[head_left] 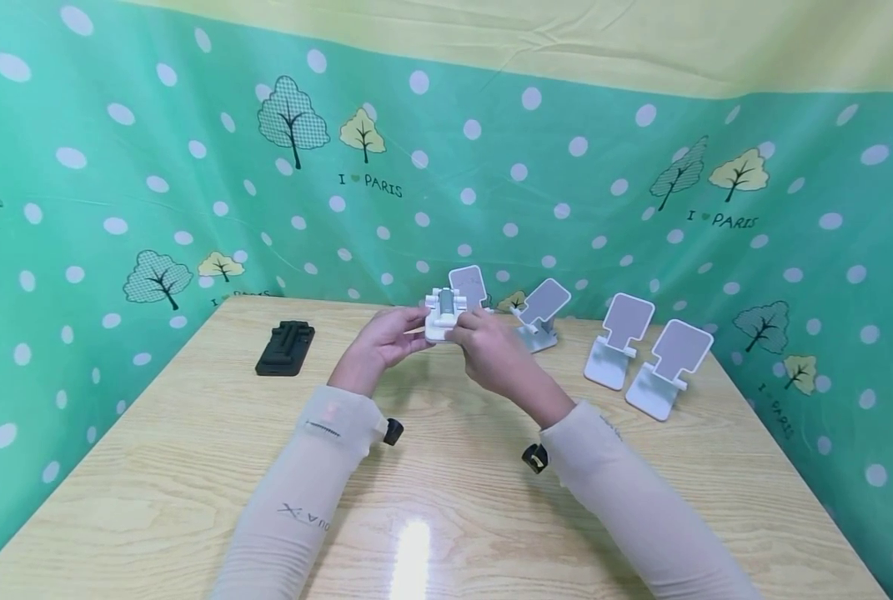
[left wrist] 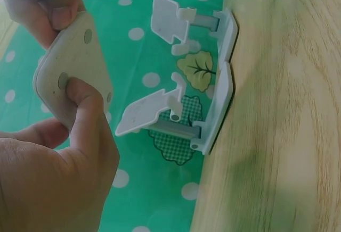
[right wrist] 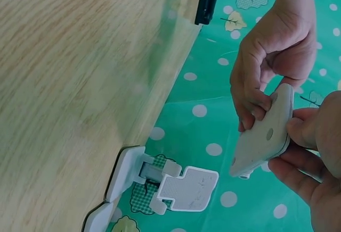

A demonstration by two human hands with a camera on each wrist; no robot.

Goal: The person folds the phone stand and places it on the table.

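My left hand [head_left: 386, 337] and right hand [head_left: 494, 350] together hold a white phone stand [head_left: 446, 312], raised above the far part of the table and folded flat. In the left wrist view its base [left wrist: 88, 56] shows small round grey pads. The left thumb presses on that underside, and the other left fingers lie behind it. At the opposite edge, the right hand [right wrist: 322, 152] pinches the stand with thumb and fingers, as the right wrist view shows. Part of the stand is hidden behind the fingers.
Several unfolded white phone stands, among them one at the right [head_left: 682, 350], stand along the back and right of the wooden table [head_left: 446, 467]. A folded black phone stand [head_left: 286, 348] lies at the left. Behind hangs a green dotted cloth [head_left: 386, 208].
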